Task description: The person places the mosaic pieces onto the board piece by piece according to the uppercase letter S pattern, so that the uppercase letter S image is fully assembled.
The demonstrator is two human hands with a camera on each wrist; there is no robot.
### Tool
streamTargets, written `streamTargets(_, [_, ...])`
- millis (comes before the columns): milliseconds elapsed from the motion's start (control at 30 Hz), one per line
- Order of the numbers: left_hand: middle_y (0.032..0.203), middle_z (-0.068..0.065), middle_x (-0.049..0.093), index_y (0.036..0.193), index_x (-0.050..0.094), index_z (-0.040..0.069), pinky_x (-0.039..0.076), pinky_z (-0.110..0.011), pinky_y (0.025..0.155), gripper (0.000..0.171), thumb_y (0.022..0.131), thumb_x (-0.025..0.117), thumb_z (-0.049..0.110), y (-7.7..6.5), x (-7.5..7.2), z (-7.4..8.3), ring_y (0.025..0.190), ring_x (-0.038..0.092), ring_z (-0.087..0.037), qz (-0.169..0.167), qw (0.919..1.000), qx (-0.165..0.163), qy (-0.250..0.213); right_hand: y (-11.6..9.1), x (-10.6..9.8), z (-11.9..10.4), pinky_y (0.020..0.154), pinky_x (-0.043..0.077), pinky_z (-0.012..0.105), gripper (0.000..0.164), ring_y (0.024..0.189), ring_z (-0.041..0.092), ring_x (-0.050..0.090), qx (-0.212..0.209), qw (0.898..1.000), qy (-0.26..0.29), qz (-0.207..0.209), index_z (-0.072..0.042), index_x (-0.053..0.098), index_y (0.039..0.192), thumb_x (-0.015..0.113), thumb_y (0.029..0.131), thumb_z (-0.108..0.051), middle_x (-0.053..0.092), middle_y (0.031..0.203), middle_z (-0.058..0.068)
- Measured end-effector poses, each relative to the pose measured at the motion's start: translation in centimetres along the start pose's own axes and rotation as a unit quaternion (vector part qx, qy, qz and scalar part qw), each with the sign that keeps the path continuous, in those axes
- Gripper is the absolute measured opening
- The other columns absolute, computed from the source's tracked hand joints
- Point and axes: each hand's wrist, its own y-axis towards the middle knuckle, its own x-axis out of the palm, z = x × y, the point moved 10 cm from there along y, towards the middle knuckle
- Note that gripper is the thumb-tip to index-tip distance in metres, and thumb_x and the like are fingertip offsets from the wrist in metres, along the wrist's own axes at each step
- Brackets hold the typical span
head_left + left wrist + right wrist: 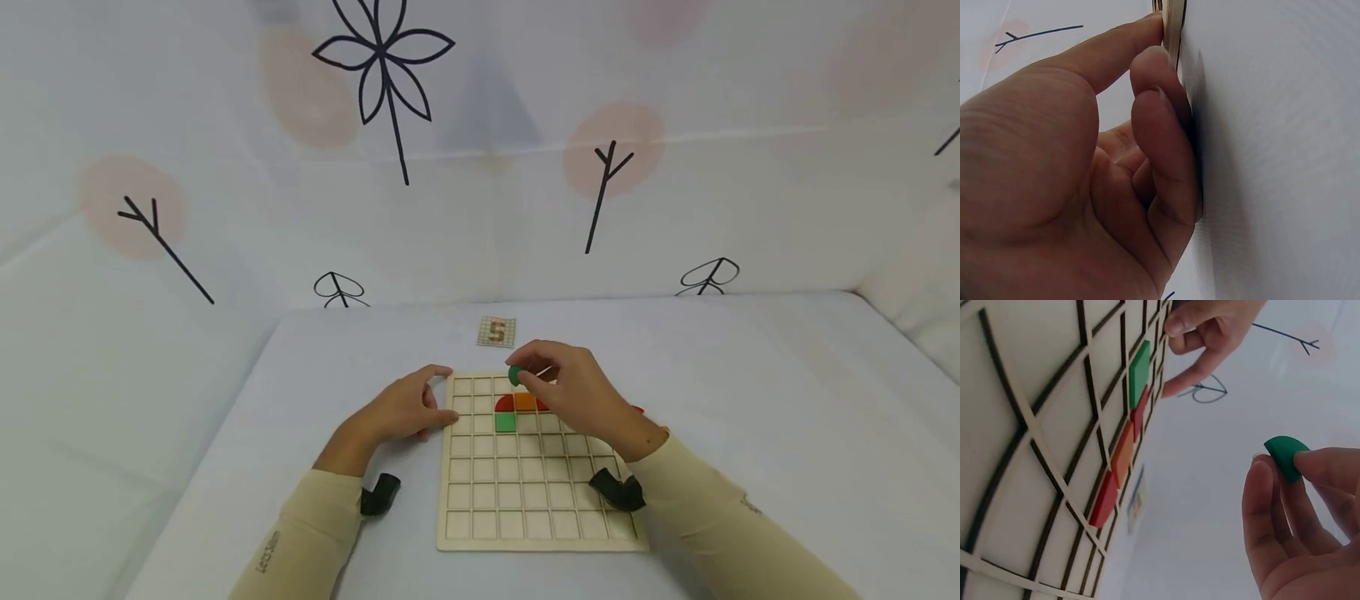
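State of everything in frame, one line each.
Grid board: flat, partly filled
Left hand: touching board's left edge
Green rounded piece: in the air, unplaced
Right hand: pinching that piece
Green square: in a cell
Orange square: in a cell
Two red pieces: in cells beside orange square
Pattern card: lying beyond the board
Red bit past right hand: mostly hidden

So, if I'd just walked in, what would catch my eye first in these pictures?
Probably the dark green piece pinched in the right hand, near the far edge of the pale gridded board. Next, on that board, an orange piece between two red pieces. Behind, a big black flower marks the white backdrop.
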Motion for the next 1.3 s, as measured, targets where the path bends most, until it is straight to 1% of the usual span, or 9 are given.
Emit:
streamTargets(167, [0.081, -0.004, 0.06, 0.149, 0.044, 0.023, 0.041, -0.028, 0.059, 0.075, 0.084, 0.081, 0.033, 0.0, -0.1, -0.3, 0.056, 0.057, -0.016, 0.004, 1.0, 0.001, -0.006, -0.1, 1.1, 0.2, 0.076, 0.055, 0.028, 0.016, 0.088, 0.025, 0.071, 0.002, 1.0, -0.004, -0.02, -0.013, 0.071, 0.11, 0.067, 0.095, -0.008, 0.073, 0.104, 0.002])
streamTargets(300, [0.082, -0.004, 0.06, 0.149, 0.044, 0.023, 0.041, -0.028, 0.058, 0.075, 0.084, 0.081, 0.033, 0.1, 0.0, -0.1, 0.056, 0.057, -0.016, -0.002, 0.9999, 0.008, -0.009, -0.2, 2.0, 0.6, 0.079, 0.056, 0.028, 0.016, 0.09, 0.018, 0.069, 0.007, 0.999, -0.004, -0.039, -0.009, 0.071, 0.111, 0.066, 0.096, -0.008, 0.072, 0.102, 0.001])
streamTargets(400, [0.081, -0.004, 0.061, 0.149, 0.044, 0.024, 0.042, -0.028, 0.058, 0.074, 0.085, 0.081, 0.033, 0.1, 0.0, -0.1, 0.056, 0.057, -0.016, -0.004, 0.9999, 0.01, -0.007, -0.2, 2.8, 0.9, 0.079, 0.056, 0.028, 0.017, 0.09, 0.014, 0.068, 0.013, 0.998, 0.002, -0.063, -0.006, 0.07, 0.112, 0.065, 0.096, -0.008, 0.072, 0.101, 0.001])
streamTargets(567, [0.081, -0.004, 0.061, 0.149, 0.043, 0.024, 0.042, -0.028, 0.059, 0.074, 0.085, 0.08, 0.033, 0.2, 0.0, -0.1, 0.056, 0.058, -0.016, -0.007, 0.9999, 0.011, -0.007, -0.4, 3.8, 1.3, 0.077, 0.054, 0.026, 0.016, 0.087, 0.011, 0.066, 0.016, 0.995, -0.014, -0.101, -0.009, 0.07, 0.11, 0.066, 0.094, -0.007, 0.069, 0.103, -0.001])
streamTargets(767, [0.081, -0.004, 0.061, 0.148, 0.044, 0.024, 0.041, -0.029, 0.06, 0.073, 0.085, 0.08, 0.035, 0.2, 0.0, -0.2, 0.057, 0.056, -0.016, -0.006, 0.9999, 0.011, -0.005, -0.6, 4.7, 1.8, 0.073, 0.051, 0.025, 0.017, 0.081, 0.01, 0.061, 0.016, 0.99, -0.037, -0.135, -0.012, 0.071, 0.108, 0.069, 0.092, -0.006, 0.067, 0.095, -0.002])
streamTargets(967, [0.081, -0.004, 0.061, 0.148, 0.044, 0.026, 0.041, -0.029, 0.06, 0.074, 0.085, 0.081, 0.035, 0.2, 0.0, -0.2, 0.057, 0.056, -0.016, -0.005, 0.9999, 0.008, -0.01, -0.8, 5.4, 1.9, 0.071, 0.05, 0.024, 0.014, 0.076, 0.008, 0.058, 0.012, 0.985, -0.033, -0.17, -0.011, 0.072, 0.104, 0.069, 0.091, -0.004, 0.065, 0.086, -0.005])
streamTargets(1100, [0.081, -0.004, 0.061, 0.148, 0.044, 0.025, 0.041, -0.029, 0.059, 0.074, 0.084, 0.081, 0.035, 0.3, 0.0, -0.2, 0.057, 0.056, -0.016, -0.005, 0.9999, 0.009, -0.01, -1.1, 5.8, 1.9, 0.068, 0.047, 0.022, 0.015, 0.073, 0.008, 0.055, 0.01, 0.981, -0.024, -0.193, -0.011, 0.071, 0.101, 0.067, 0.091, -0.001, 0.063, 0.081, -0.003])
streamTargets(1167, [0.081, -0.004, 0.061, 0.148, 0.044, 0.025, 0.041, -0.029, 0.059, 0.074, 0.085, 0.081, 0.035, 0.3, 0.0, -0.2, 0.057, 0.056, -0.016, -0.004, 0.9999, 0.012, -0.009, -1.2, 6.1, 2.1, 0.067, 0.046, 0.022, 0.014, 0.072, 0.009, 0.053, 0.015, 0.979, -0.02, -0.204, -0.011, 0.071, 0.1, 0.067, 0.091, -0.001, 0.061, 0.08, -0.003])
streamTargets(1300, [0.08, -0.004, 0.061, 0.149, 0.043, 0.024, 0.041, -0.029, 0.059, 0.074, 0.085, 0.08, 0.034, 0.3, 0.0, -0.1, 0.057, 0.056, -0.016, -0.004, 0.9998, 0.018, -0.01, -1.3, 6.3, 2.2, 0.068, 0.048, 0.022, 0.012, 0.074, 0.007, 0.055, 0.009, 0.976, -0.025, -0.215, -0.011, 0.07, 0.099, 0.068, 0.091, -0.003, 0.062, 0.083, -0.003])
